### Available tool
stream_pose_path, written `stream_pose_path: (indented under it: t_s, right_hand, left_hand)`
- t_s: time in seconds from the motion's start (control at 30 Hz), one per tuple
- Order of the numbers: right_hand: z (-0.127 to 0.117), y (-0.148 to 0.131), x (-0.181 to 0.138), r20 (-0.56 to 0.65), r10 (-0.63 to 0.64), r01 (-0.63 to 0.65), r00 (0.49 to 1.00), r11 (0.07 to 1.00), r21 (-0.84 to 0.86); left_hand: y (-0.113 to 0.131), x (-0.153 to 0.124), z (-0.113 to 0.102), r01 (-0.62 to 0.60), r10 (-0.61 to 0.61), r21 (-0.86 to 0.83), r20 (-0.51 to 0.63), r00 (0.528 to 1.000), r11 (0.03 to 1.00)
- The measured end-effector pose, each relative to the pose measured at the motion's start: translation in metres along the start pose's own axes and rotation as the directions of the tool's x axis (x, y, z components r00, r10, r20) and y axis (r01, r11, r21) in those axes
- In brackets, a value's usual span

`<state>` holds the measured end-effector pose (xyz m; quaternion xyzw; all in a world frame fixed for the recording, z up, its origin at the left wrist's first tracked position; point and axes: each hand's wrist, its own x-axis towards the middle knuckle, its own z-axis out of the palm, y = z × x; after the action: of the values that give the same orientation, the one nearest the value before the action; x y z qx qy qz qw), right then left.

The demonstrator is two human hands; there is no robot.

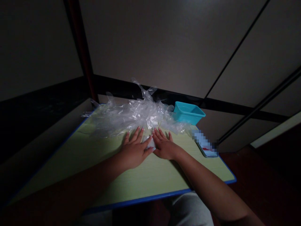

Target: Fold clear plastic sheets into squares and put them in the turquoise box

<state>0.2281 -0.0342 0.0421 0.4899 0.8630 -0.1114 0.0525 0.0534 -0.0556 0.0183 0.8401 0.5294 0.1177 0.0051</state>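
My left hand (135, 151) lies flat on the table with its fingers spread. Beside it my right hand (163, 144) rests palm down, fingers also stretched out. Between the two hands shows a small whitish piece (150, 143) with faint coloured marks, partly covered by the thumbs; its kind is too small to make out. Just beyond my fingertips spreads a heap of crumpled clear thin plastic (134, 114), with some finger-like ends sticking up. Whether these are gloves or bags I cannot tell.
The pale yellow-green table (131, 185) has a blue edge. A turquoise plastic basket (189, 114) stands at the back right, against the plastic. A phone (205, 146), partly blurred, lies by the right edge. Grey panels (164, 47) rise behind the table.
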Motion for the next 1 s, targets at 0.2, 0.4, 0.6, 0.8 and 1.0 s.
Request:
stream_pose_path:
  t_s: [0.2,0.4,0.6,0.8,1.0]
  right_hand:
    - [0.0,0.0,0.0,0.007,0.005,-0.005,1.0,1.0,0.0]
    - [0.001,0.0,0.0,-0.003,-0.002,0.002,1.0,1.0,0.008]
    - [0.002,0.001,0.0,0.009,0.008,-0.008,1.0,1.0,0.005]
    - [0.001,0.0,0.0,0.004,0.013,-0.013,1.0,1.0,0.001]
    - [0.002,0.0,0.0,0.008,0.025,-0.025,1.0,1.0,-0.002]
  left_hand:
    - [0.0,0.0,-0.001,0.039,-0.04,0.028,0.009,0.999,0.999]
    - [-0.003,0.001,0.002,0.038,-0.038,0.044,-0.003,0.999,0.998]
    - [-0.005,0.002,0.004,0.048,-0.047,0.079,-0.017,0.999,0.996]
    - [-0.006,0.003,0.004,0.057,-0.051,0.1,-0.055,0.997,0.993]
    - [-0.01,0.005,-0.003,0.075,-0.068,0.115,-0.058,0.996,0.991]
